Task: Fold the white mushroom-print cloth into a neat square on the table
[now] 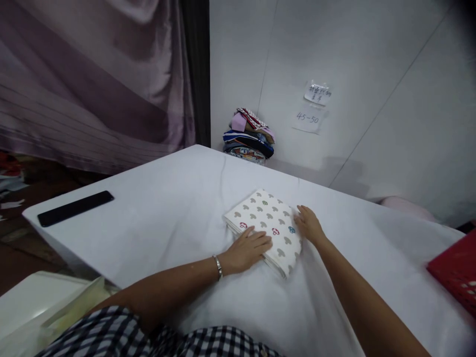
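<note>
A folded white cloth [268, 218] with grey, red, green and blue mushroom prints lies on the white-covered table. Its layers show along the near and left edges. My left hand [247, 252] rests flat on the near left part of the cloth, fingers stretched out over the top layer. At the right edge of the cloth is my right hand [309, 224], its fingers extended and touching or very close to that edge. The fingertips there are partly hidden and slightly blurred.
A stack of folded fabrics [250, 136] stands against the wall beyond the table [178, 198]. A long black flat object [76, 208] lies at the table's left end. To the right is a red basket [455, 270]. Two paper notes [308, 121] hang on the wall.
</note>
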The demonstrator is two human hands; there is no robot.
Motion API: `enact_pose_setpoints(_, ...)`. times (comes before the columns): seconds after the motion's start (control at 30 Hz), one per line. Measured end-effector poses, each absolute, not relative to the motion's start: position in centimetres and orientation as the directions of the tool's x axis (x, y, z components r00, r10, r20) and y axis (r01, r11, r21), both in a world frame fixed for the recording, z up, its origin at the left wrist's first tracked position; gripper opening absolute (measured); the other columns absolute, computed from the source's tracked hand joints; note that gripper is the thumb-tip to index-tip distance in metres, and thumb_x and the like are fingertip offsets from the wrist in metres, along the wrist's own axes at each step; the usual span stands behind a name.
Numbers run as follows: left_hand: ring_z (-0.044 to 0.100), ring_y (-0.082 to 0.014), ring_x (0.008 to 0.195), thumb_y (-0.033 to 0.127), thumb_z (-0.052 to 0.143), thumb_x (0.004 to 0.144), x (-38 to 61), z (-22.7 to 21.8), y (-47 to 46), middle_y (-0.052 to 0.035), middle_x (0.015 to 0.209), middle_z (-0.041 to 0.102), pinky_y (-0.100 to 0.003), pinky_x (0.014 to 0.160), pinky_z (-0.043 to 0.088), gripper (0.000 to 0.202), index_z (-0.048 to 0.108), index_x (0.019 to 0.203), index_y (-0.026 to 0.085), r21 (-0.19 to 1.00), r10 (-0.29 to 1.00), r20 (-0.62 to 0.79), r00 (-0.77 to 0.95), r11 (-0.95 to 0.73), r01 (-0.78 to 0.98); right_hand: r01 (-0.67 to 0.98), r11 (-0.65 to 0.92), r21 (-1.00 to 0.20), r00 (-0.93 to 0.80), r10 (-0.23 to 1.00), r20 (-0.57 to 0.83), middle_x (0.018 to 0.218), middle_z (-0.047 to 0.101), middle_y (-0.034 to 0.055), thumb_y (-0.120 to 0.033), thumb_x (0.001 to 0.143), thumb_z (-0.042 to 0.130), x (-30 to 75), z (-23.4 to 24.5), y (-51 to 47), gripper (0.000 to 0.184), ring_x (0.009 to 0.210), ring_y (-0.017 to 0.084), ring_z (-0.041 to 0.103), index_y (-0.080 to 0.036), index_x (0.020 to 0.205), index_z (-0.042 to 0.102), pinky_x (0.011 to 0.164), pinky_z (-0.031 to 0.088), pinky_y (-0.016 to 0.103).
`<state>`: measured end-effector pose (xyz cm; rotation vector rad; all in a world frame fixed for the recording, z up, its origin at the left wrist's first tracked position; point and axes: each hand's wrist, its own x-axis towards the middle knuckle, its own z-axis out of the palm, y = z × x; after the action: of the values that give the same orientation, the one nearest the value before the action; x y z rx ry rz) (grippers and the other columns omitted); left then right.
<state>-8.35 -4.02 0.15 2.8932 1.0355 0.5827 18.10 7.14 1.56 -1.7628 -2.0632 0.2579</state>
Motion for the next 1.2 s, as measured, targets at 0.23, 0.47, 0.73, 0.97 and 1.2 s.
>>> enact_pose_setpoints(0.23, 0.036, -0.0199, 0.13, 0.022, 0.038, 0.094, -12.4, -0.3, -0.6, 0.0007, 0.131, 0.054, -0.05, 0.111, 0.008, 0.032, 0.056, 0.119, 0.031, 0.197, 0.679, 0.312, 0.665, -0.731, 0.654, 0.912, 0.034, -0.408, -0.043, 0.999, -0.012, 0.104, 0.066, 0.0112, -0.043, 0.084, 0.046, 19.2, 1.3, 4.5, 0.04, 0.094, 0.024, 0.061, -0.015, 0.109, 0.06, 0.079, 0.045, 0.033)
enact_pose_setpoints(0.47, 0.05, -0.0173, 0.12, 0.016, 0.037, 0.084, -13.9, 3.5, 0.5, 0.0016, 0.121, 0.061, -0.039, 0.108, 0.028, 0.037, 0.066, 0.104, 0.026, 0.581, 0.904, 0.136, 0.405, -0.404, 0.706, 0.798, -0.097, -0.595, -0.015, 0.983, -0.181, 0.073, 0.063, 0.002, -0.062, 0.08, 0.044, 19.1, 1.4, -3.5, 0.044, 0.066, 0.017, 0.057, -0.02, 0.08, 0.058, 0.057, 0.04, 0.026)
enact_pose_setpoints(0.73, 0.025, -0.0289, 0.135, 0.05, 0.042, 0.087, -7.1, 1.7, -0.7, -0.0137, 0.145, 0.033, -0.045, 0.11, 0.02, 0.056, 0.045, 0.13, 0.013, 0.305, 0.902, 0.246, 0.355, -0.419, 0.855, 0.754, -0.16, -0.637, 0.102, 0.987, -0.127, 0.083, 0.067, 0.0065, -0.054, 0.082, 0.044, 17.4, 1.6, 1.7, 0.041, 0.073, 0.019, 0.06, -0.017, 0.084, 0.062, 0.063, 0.041, 0.028)
enact_pose_setpoints(0.97, 0.019, -0.0283, 0.137, 0.055, 0.032, 0.089, -7.5, 0.7, -0.4, -0.0139, 0.147, 0.029, -0.044, 0.112, 0.014, 0.063, 0.039, 0.135, 0.012, 0.214, 0.917, 0.17, 0.36, -0.391, 0.895, 0.761, -0.156, -0.629, 0.139, 0.987, -0.076, 0.087, 0.067, 0.0077, -0.053, 0.083, 0.044, 16.7, 1.1, 3.3, 0.041, 0.078, 0.02, 0.059, -0.017, 0.09, 0.063, 0.066, 0.04, 0.027)
enact_pose_setpoints(1.2, 0.013, -0.0298, 0.139, 0.056, 0.031, 0.089, -7.2, 0.1, -0.7, -0.0121, 0.147, 0.028, -0.05, 0.111, 0.009, 0.063, 0.038, 0.136, 0.015, 0.186, 0.93, 0.168, 0.328, -0.357, 0.916, 0.766, -0.154, -0.625, 0.144, 0.987, -0.067, 0.101, 0.066, 0.0115, -0.047, 0.083, 0.049, 16.0, 0.5, 5.2, 0.042, 0.089, 0.022, 0.06, -0.014, 0.105, 0.061, 0.071, 0.04, 0.028)
